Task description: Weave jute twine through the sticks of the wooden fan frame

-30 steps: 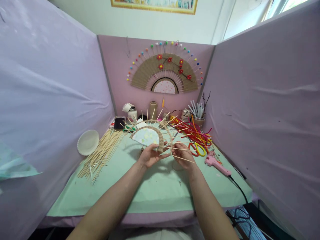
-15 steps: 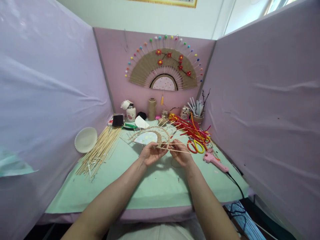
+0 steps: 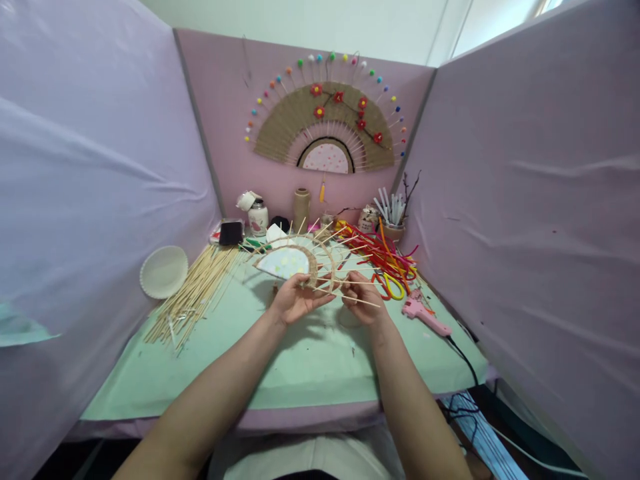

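Observation:
A half-round fan frame (image 3: 285,262), with a pale flower-patterned centre, a twine-wrapped rim and thin sticks fanning outward, is held above the table. My left hand (image 3: 296,299) grips its lower right part, thumb on top and fingers underneath. At the outer twine arc (image 3: 332,261), the fingers of my right hand (image 3: 361,298) are pinched together among the lowest sticks. They seem to hold the twine, a thin loop of which hangs beneath; the exact grip is partly hidden.
Bamboo sticks (image 3: 200,293) and a white bowl (image 3: 164,272) lie left. Red and orange pipe cleaners (image 3: 383,250), scissors (image 3: 395,287) and a pink glue gun (image 3: 425,315) are right. Behind stand a twine spool (image 3: 301,209) and jars. A finished fan (image 3: 327,123) hangs on the back panel.
The fan frame has tilted to show more of its face, and my left hand has shifted slightly left. My right hand stays pinched at the outer arc. The camera view has moved a little.

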{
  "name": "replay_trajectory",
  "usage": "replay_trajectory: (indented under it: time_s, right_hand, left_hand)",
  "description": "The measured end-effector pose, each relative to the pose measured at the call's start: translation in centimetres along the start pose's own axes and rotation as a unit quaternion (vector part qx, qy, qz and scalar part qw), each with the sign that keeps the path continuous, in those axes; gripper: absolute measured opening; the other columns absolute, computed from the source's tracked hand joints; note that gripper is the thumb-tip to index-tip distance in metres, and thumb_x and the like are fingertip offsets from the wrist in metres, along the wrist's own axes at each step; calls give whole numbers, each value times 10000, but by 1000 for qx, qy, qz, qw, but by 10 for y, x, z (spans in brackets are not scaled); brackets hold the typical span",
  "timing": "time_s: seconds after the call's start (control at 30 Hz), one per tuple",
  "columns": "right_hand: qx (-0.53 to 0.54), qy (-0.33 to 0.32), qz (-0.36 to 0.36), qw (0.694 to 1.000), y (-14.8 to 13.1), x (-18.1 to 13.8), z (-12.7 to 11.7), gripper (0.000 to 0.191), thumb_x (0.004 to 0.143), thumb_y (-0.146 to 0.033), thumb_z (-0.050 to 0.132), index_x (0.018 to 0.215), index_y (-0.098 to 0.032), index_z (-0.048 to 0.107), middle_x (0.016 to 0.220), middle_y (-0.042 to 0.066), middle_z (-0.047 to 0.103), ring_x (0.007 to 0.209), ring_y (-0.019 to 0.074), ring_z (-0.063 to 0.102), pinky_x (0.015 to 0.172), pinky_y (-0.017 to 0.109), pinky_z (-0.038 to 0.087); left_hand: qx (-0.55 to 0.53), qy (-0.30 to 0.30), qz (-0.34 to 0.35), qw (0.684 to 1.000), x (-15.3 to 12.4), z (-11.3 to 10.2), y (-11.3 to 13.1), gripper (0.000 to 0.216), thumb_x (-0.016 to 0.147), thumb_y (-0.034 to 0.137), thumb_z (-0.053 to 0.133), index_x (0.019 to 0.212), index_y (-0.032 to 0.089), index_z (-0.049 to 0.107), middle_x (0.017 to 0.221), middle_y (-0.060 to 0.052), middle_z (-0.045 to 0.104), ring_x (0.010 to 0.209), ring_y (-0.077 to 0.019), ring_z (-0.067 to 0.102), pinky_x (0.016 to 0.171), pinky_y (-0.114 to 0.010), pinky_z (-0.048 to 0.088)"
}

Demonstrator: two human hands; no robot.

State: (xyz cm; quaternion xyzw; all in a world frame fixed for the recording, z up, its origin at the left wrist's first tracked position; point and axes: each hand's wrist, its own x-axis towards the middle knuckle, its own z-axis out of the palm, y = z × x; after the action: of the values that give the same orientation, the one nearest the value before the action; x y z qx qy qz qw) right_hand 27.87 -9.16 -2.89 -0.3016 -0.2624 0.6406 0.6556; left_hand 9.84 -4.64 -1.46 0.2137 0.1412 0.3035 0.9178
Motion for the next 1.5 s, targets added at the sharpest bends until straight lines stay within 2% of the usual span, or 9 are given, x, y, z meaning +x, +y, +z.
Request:
replay_trajectory:
  time_s: [0.17,0.3,0.53,0.87,1.0,1.1,1.3,1.43,1.5]
  right_hand:
    - [-15,-17,-18,1000,1,-1,0,314,653,-281,795,703,-188,500,536,-83,528,372,6,294,347,97,284]
    - [-16,-28,-18,999,1,-3,1,329,639,-264,805,710,-182,494,517,-97,504,359,-2,277,346,98,266]
    - [-33,-9,-1,999,-1,-2,-1,365,640,-298,807,723,-187,470,562,-78,557,363,-4,293,337,93,244]
    - [-37,-24,0,999,-5,-6,-7,341,656,-276,805,734,-190,485,545,-87,506,359,-8,263,333,85,216]
    - [-10,-24,-35,999,-12,-10,-11,322,694,-269,790,705,-196,477,510,-107,404,372,6,247,337,90,230]
    - [21,-15,-90,996,-19,-14,-14,267,700,-268,782,749,-204,527,552,-99,437,391,14,276,344,91,265]
    - [73,-19,-163,984,-27,-18,-21,172,727,-278,746,823,-226,613,673,-85,553,407,7,300,353,96,317]
    - [100,13,-157,982,-29,-15,-24,159,725,-236,753,810,-228,619,709,-79,601,416,-4,360,360,84,350]
    - [92,48,-140,985,-29,-12,-25,186,703,-205,769,816,-221,622,703,-75,624,456,-1,450,393,74,401]
  left_hand:
    - [1,-78,-47,996,0,-6,-1,416,834,225,448,1163,38,619,1096,-174,709,1072,-350,649,964,-516,450]
    - [13,-103,-72,992,2,-9,0,399,829,234,453,1128,43,636,1078,-156,716,1046,-341,662,956,-494,464]
    - [40,-49,-38,997,3,-9,6,357,836,192,441,1097,56,643,1046,-146,728,1016,-287,685,906,-394,520]
    - [34,45,16,998,-2,3,13,318,835,164,420,1027,48,645,952,-145,738,965,-277,704,865,-374,552]
    - [31,71,45,996,-3,6,16,319,841,147,402,1030,30,631,946,-163,735,918,-266,717,829,-353,567]
    - [36,81,62,994,-3,5,17,321,841,143,409,1059,40,622,932,-158,734,911,-261,719,840,-360,564]
    - [64,65,38,995,-1,0,17,329,839,165,426,1060,48,640,930,-155,732,936,-268,712,870,-366,552]
    - [71,22,8,997,-1,-5,18,316,833,173,433,1008,47,664,960,-163,733,965,-285,703,857,-361,553]
    - [71,-3,-7,997,-1,-8,19,333,835,189,429,1027,53,665,979,-162,733,981,-285,698,859,-357,549]
